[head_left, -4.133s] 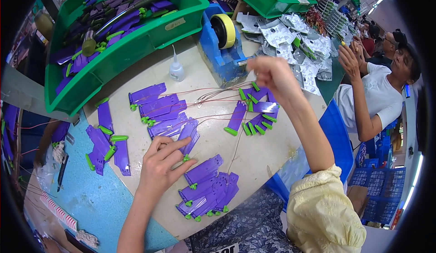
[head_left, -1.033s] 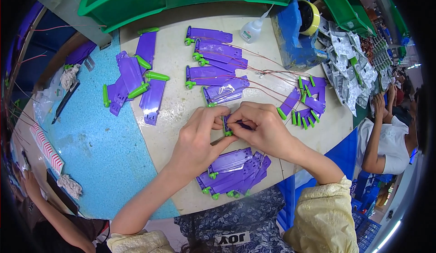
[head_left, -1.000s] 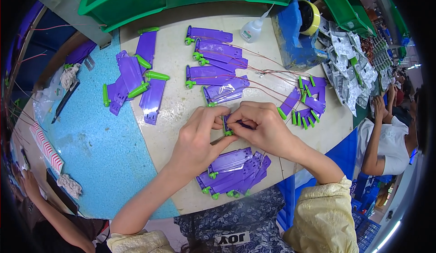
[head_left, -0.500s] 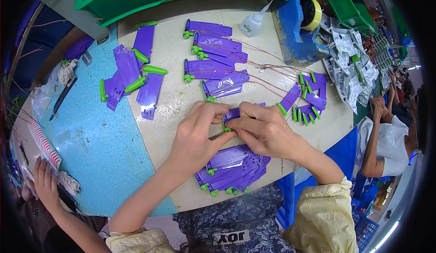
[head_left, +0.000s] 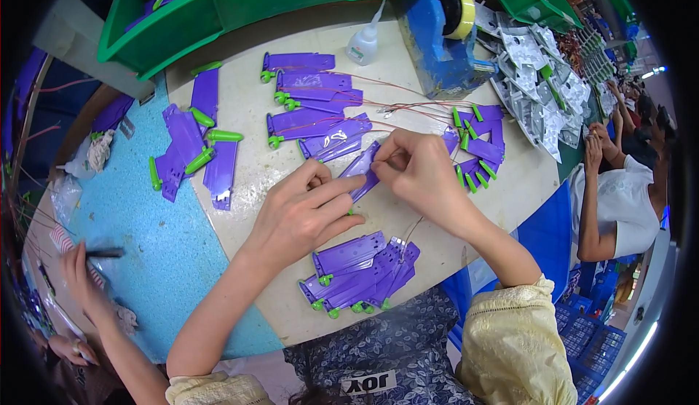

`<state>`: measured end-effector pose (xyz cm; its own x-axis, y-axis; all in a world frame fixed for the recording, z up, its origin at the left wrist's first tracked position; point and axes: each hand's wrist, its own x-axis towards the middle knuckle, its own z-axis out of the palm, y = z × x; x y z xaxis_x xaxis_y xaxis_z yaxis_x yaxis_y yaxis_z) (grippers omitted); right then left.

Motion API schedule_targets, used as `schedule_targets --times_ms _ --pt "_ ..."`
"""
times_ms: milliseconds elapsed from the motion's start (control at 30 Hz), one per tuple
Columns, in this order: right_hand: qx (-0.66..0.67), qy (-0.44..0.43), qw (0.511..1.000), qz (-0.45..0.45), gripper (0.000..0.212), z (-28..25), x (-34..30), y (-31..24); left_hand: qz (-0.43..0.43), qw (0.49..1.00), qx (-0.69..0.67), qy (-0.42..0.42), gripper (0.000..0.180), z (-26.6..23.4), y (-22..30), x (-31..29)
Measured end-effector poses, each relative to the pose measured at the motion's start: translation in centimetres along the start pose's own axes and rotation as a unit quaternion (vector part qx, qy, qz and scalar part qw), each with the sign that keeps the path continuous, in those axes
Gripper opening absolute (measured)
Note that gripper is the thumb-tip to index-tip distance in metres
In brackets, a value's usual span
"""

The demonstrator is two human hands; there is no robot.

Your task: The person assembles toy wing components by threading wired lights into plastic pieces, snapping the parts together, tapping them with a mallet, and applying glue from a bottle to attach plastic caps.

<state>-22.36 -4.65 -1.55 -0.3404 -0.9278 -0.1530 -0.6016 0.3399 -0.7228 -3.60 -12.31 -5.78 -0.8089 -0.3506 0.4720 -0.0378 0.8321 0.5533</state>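
A flat purple plastic piece (head_left: 364, 165) with a green end lies slanted between my two hands. My left hand (head_left: 298, 212) steadies its near part with the fingers, the thumb close to the green end. At the far edge, my right hand (head_left: 422, 176) is closed in a pinch; the fingertips partly hide what they grip. A thin wire (head_left: 413, 232) hangs below the right hand toward a fanned pile of purple pieces with green ends (head_left: 375, 270). Beyond my hands lie several similar pieces (head_left: 306, 122) with thin reddish wires.
More purple pieces with green parts lie left (head_left: 186, 139) and right (head_left: 484, 147). At the back stand a white squeeze bottle (head_left: 362, 45), a blue tape dispenser (head_left: 429, 34) and a green bin (head_left: 240, 5). Grey parts (head_left: 535, 70) are heaped right. Another person's hand (head_left: 80, 278) is at left.
My right hand has moved from the green end to the piece's far edge, and the piece is now slanted. The view has shifted, and the other person's hand is beside a dark tool.
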Motion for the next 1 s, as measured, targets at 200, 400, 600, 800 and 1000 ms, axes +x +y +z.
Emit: schedule_targets --times_ms 200,400,600,800,1000 --pt "-0.050 0.341 0.912 -0.224 0.018 -6.2 2.5 2.2 0.000 1.000 0.012 -0.020 0.027 -0.8 0.4 0.4" --pt "0.210 0.177 0.959 0.064 0.019 -12.3 5.7 3.3 0.009 1.000 -0.005 -0.020 0.033 -0.1 0.1 0.8" --pt "0.203 0.125 0.960 0.149 0.019 -11.0 3.9 4.2 -0.029 0.999 -0.016 -0.021 0.036 -0.2 0.5 1.1" --pt "0.283 -0.070 0.951 0.104 0.009 -5.3 -1.3 1.6 -0.085 0.996 -0.035 -0.003 0.068 -0.5 0.2 0.1" --pt "0.332 -0.188 0.924 0.026 0.023 0.5 -3.6 0.9 -0.084 0.994 -0.065 0.009 0.071 0.3 0.2 0.3"
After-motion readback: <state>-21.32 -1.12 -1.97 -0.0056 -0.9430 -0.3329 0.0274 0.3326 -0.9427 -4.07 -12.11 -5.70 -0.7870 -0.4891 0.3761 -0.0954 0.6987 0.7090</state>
